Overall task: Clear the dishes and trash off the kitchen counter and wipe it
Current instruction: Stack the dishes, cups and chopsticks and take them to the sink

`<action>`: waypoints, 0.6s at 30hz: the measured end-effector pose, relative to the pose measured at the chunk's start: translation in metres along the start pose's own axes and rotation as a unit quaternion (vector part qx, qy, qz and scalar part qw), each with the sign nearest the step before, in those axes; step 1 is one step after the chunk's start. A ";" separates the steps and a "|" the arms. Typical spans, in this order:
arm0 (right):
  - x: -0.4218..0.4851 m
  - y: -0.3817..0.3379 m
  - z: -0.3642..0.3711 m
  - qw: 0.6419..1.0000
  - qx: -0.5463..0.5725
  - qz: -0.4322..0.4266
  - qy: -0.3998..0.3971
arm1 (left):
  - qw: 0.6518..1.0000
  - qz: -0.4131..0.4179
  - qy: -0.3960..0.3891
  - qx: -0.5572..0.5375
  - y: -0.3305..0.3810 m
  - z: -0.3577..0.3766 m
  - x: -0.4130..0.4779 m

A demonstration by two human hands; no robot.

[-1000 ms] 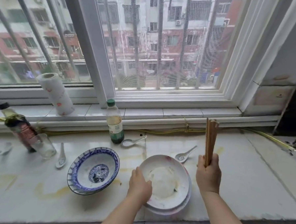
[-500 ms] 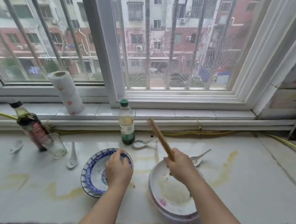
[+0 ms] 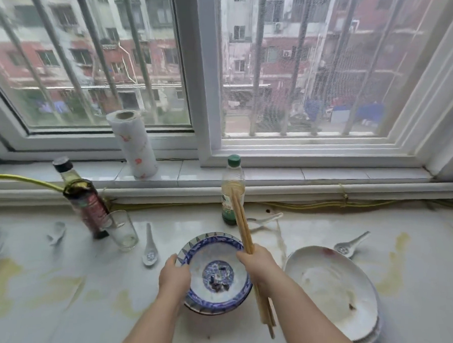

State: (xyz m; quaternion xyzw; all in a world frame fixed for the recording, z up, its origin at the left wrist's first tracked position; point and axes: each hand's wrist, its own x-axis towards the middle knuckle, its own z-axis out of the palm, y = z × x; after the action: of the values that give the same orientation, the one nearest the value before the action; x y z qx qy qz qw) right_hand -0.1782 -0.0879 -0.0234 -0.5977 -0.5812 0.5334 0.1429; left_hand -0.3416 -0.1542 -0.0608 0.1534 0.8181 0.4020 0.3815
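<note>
I see the stained desk (image 3: pixel 55 306) filling the lower frame. A stack of white plates (image 3: pixel 329 289) sits at lower right. The blue-patterned bowl (image 3: pixel 215 260) is at lower centre. My left grip (image 3: pixel 174 276) curls over its left rim and holds it. My right grip (image 3: pixel 261 270), over the bowl's right rim, is closed around a bundle of chopsticks (image 3: pixel 239 222) slanting up toward the green-capped bottle (image 3: pixel 232 190). A paper towel roll (image 3: pixel 132 145) stands on the sill. At left, a dark bottle (image 3: pixel 84 200) stands just beside a glass (image 3: pixel 122 231). White spoons (image 3: pixel 150 248) lie scattered.
</note>
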 end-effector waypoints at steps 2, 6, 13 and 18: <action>-0.002 0.000 0.003 0.999 0.032 0.010 0.015 | 0.998 -0.030 -0.009 -0.049 -0.001 0.001 0.008; -0.006 0.000 0.006 0.998 0.037 0.003 0.045 | 0.997 -0.021 -0.023 -0.073 0.004 0.002 0.010; -0.026 -0.004 -0.040 0.986 0.082 -0.031 0.141 | 0.993 0.059 -0.074 -0.066 0.058 0.021 -0.025; -0.052 0.012 -0.097 0.976 0.079 -0.018 0.202 | 0.985 0.092 -0.138 -0.056 0.076 0.069 -0.060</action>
State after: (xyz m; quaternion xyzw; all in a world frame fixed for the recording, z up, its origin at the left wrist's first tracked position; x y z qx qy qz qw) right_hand -0.0807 -0.0920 0.0295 -0.6697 -0.5069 0.4432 0.3134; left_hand -0.2548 -0.1020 0.0015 0.2601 0.7163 0.4553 0.4604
